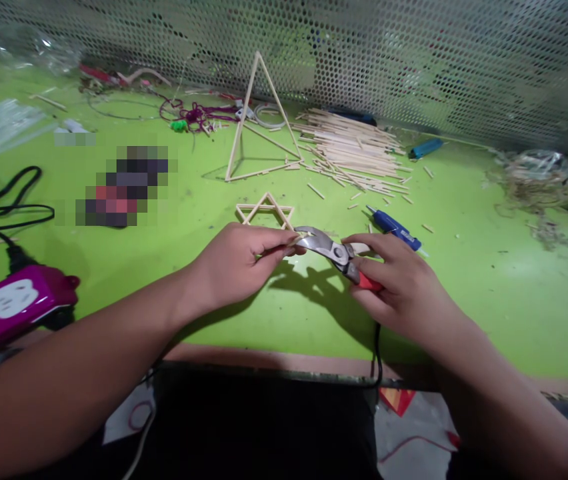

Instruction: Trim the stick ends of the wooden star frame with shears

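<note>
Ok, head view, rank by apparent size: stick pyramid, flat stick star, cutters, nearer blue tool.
1. stick pyramid
2. cutters, though nearest the camera and part hidden in the right hand; left hand holds a stick at the blades
3. flat stick star
4. nearer blue tool, as long as the star but slimmer

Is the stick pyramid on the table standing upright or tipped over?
Upright. The stick pyramid rests on its base on the green table, apex pointing up.

Bright green tabletop (489, 280), pinkish front edge; perforated metal screen (414, 60) behind as wall; lighting dim, hard shadows.
</note>
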### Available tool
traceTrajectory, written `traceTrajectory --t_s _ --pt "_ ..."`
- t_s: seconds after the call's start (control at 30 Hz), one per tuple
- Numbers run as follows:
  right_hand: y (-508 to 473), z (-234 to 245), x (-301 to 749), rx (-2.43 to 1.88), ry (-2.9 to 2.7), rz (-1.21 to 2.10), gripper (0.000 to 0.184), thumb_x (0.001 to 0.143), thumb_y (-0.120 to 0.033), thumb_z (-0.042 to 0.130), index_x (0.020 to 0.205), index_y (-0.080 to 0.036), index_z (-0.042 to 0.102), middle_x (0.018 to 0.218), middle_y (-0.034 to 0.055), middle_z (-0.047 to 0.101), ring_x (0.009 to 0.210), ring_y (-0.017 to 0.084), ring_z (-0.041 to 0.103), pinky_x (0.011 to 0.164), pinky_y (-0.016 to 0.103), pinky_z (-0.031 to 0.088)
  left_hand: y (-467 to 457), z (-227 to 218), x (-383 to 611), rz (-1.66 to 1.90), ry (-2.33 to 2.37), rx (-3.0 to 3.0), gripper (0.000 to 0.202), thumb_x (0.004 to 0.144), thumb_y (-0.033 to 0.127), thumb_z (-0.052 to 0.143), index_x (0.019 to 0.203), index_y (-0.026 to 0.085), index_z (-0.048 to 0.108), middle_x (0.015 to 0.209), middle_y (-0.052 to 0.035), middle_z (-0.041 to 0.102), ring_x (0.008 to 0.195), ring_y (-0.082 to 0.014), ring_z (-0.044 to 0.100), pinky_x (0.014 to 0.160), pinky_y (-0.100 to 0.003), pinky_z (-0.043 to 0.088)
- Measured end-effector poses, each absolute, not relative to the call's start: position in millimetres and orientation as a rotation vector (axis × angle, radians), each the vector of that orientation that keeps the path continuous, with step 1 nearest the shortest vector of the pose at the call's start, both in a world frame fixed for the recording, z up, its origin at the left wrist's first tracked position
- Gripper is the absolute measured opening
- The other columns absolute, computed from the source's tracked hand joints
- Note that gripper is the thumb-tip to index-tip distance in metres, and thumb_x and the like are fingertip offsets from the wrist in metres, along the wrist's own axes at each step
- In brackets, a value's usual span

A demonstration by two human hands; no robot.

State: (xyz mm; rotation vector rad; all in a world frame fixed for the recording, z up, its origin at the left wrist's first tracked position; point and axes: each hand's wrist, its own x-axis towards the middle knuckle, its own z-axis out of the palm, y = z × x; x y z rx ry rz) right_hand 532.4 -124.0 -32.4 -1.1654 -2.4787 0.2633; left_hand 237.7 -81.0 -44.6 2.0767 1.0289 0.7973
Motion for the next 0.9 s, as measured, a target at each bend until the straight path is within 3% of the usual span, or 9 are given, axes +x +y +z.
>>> traceTrajectory --t_s 0.3,0.53,0.9 --pt "-123.6 -35.4 533.0 -1.156 -2.490 0.265 0.006 0.096 -0.017 0.066 0.096 -0.022 0.068 0.136 0.0197 0.070 0.118 0.038 0.071 0.100 0.061 0.056 -81.0 -43.2 238.5 0.811 1.021 2.121 0.028 0.104 0.024 0.065 0.123 0.027 0.086 0.107 -0.0018 0.088 0.087 -0.0202 0.083 0.078 -0.028 0.062" --pt "-122.9 -33.6 533.8 -1.163 -2.463 0.243 0.006 0.094 -0.015 0.066 0.092 -0.021 0.067 0.133 0.0207 0.072 0.115 0.039 0.072 0.096 0.059 0.058 -81.7 -42.7 238.2 0.825 1.052 2.038 0.028 0.103 0.025 0.068 0.124 0.028 0.086 0.121 -0.0014 0.086 0.102 -0.0216 0.084 0.089 -0.028 0.064" --pt "-120.7 -30.4 539.1 -1.200 -2.454 0.190 0.010 0.096 -0.016 0.064 0.096 -0.026 0.067 0.129 0.0154 0.074 0.114 0.035 0.073 0.094 0.056 0.059 -82.5 -39.3 239.7 0.811 1.105 1.951 0.026 0.103 0.027 0.067 0.120 0.028 0.087 0.116 -0.0004 0.087 0.104 -0.0222 0.084 0.099 -0.033 0.066"
